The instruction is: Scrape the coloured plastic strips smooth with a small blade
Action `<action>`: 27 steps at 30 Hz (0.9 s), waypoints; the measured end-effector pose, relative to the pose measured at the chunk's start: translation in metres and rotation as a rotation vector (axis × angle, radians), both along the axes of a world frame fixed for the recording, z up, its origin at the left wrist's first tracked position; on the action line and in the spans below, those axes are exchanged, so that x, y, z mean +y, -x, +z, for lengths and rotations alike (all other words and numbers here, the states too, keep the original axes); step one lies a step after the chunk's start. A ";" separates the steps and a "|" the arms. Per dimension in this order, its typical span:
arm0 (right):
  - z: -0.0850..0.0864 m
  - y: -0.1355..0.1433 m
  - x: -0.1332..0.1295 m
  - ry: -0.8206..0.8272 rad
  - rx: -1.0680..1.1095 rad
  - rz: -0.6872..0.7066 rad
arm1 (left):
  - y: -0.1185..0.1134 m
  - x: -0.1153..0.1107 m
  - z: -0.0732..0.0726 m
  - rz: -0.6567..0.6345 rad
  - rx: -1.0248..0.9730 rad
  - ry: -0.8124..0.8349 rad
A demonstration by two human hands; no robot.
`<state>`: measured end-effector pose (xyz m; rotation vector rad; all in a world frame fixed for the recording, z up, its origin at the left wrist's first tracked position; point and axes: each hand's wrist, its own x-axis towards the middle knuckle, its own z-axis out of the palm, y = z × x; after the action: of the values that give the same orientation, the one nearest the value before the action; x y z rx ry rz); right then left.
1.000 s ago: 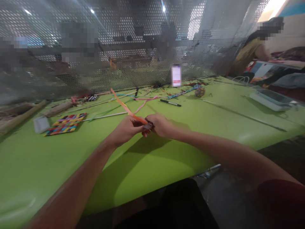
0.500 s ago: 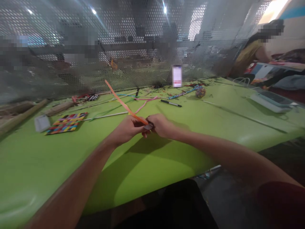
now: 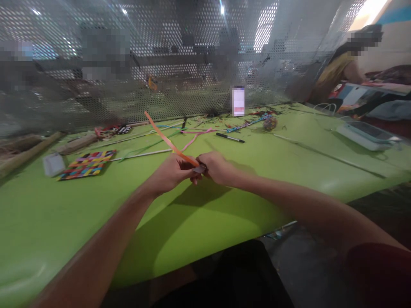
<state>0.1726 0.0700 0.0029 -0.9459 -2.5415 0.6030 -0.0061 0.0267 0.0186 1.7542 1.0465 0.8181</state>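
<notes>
My left hand (image 3: 170,174) is closed in a pinch on a long flat orange strip (image 3: 164,137), which slants up and away to the left. Touching it from the other side, my right hand (image 3: 218,169) has its fingers closed around a small, dark, flat blade-like piece (image 3: 199,170). That piece lies against the near end of the strip, between the two hands. Both hands are held just over the green table (image 3: 192,231). Fingers partly cover the spot where strip and dark piece meet.
On the left lie a multicoloured woven square (image 3: 88,164) and a whitish box (image 3: 54,164). Beyond my hands are a black marker (image 3: 230,137), pink strips (image 3: 195,136) and a phone (image 3: 238,102). A lidded container (image 3: 364,134) stands right; a person (image 3: 340,70) sits beyond.
The strip's far end has dipped slightly and shifted right. The small dark piece tilts a little differently. Both hands keep almost the same place and grip.
</notes>
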 end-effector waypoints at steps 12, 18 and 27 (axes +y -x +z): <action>-0.007 -0.001 0.004 -0.034 0.033 -0.003 | -0.002 -0.001 0.002 0.003 0.032 -0.018; -0.009 -0.001 0.004 -0.030 0.026 -0.008 | -0.002 -0.001 0.001 0.003 0.014 -0.011; -0.012 -0.003 0.007 -0.045 0.020 0.012 | -0.001 -0.001 -0.002 0.016 0.019 -0.020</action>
<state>0.1752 0.0775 -0.0092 -0.9051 -2.5342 0.5542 -0.0047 0.0260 0.0163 1.7758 1.0694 0.8251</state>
